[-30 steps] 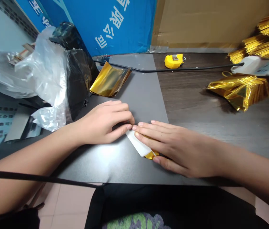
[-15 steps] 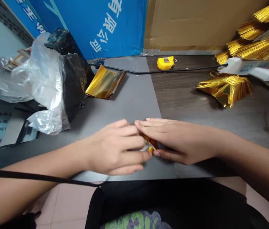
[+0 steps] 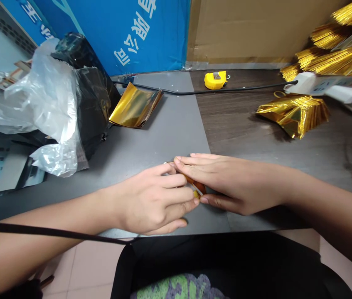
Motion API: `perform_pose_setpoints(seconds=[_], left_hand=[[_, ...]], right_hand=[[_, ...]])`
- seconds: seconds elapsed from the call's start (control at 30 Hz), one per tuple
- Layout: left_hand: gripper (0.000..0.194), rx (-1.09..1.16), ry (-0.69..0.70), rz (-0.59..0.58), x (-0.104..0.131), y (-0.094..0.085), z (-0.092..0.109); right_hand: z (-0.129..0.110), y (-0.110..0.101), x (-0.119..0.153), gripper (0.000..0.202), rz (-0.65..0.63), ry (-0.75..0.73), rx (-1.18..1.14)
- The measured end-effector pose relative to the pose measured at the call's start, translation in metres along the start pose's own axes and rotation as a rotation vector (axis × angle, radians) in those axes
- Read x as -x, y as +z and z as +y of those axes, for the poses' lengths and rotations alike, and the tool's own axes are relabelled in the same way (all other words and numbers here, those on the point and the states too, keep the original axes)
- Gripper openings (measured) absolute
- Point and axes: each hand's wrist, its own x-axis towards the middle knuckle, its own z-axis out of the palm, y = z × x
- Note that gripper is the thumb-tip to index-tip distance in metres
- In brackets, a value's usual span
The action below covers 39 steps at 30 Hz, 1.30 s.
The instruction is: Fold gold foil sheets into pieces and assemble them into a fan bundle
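A small folded gold foil paper [image 3: 196,190] lies on the grey mat [image 3: 151,137] near the table's front edge, mostly hidden under my fingers. My right hand [image 3: 235,182] lies flat over it, fingers pointing left, pressing it down. My left hand [image 3: 153,199] meets it from the left, fingertips pinching the paper's near edge. Only a small gold and white corner shows between the two hands.
A curled gold foil sheet [image 3: 135,106] lies at the mat's back left beside black and clear plastic bags [image 3: 66,95]. A yellow tape measure [image 3: 215,79] and a black cable [image 3: 232,90] sit at the back. A stack of folded gold pieces [image 3: 297,114] lies right.
My left hand moved from the far side of the paper to its near edge and closed its fingers on it. The white flap of the paper is now folded under and hidden.
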Motion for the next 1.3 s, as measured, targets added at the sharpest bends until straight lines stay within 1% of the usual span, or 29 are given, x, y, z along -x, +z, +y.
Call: perform_pose_setpoints(seconds=[0.13, 0.33, 0.43, 0.5, 0.6, 0.73, 0.83, 0.93, 1.03, 1.17, 1.3], left_hand=[[0.030, 0.055, -0.033, -0.005, 0.000, -0.002, 0.001], [0.023, 0.121, -0.138, -0.037, 0.002, -0.010, 0.001], [0.023, 0.130, -0.114, -0.035, 0.003, -0.012, -0.001], [0.023, 0.125, -0.093, -0.003, 0.003, -0.012, -0.003], [0.021, 0.096, -0.107, 0.051, 0.003, -0.009, -0.005], [0.023, 0.099, -0.103, 0.011, 0.002, -0.004, -0.006], [0.023, 0.077, -0.082, -0.030, 0.002, -0.003, -0.006], [0.024, 0.060, -0.067, -0.046, 0.003, -0.003, -0.006], [0.024, 0.048, -0.059, -0.040, 0.003, -0.003, -0.005], [0.022, 0.033, -0.049, -0.036, 0.003, -0.001, -0.004], [0.022, 0.050, -0.033, -0.034, 0.002, 0.000, -0.004]], right_hand=[[-0.002, -0.001, -0.001, 0.064, 0.000, 0.004, -0.007], [0.000, 0.001, -0.001, 0.066, -0.003, 0.018, -0.013], [0.001, 0.001, -0.001, 0.067, -0.020, 0.027, -0.016], [0.001, 0.000, -0.001, 0.067, -0.031, 0.035, -0.022], [0.000, -0.002, -0.001, 0.065, -0.045, 0.045, -0.034], [0.001, -0.002, -0.002, 0.064, -0.044, 0.045, -0.048], [0.003, 0.000, -0.001, 0.064, -0.024, 0.033, -0.057], [0.005, 0.002, 0.001, 0.061, -0.004, 0.024, -0.054], [0.006, 0.005, 0.001, 0.060, 0.024, 0.021, -0.049], [0.007, 0.007, -0.003, 0.062, 0.095, 0.010, -0.077], [0.007, 0.009, -0.005, 0.057, 0.150, -0.005, -0.093]])
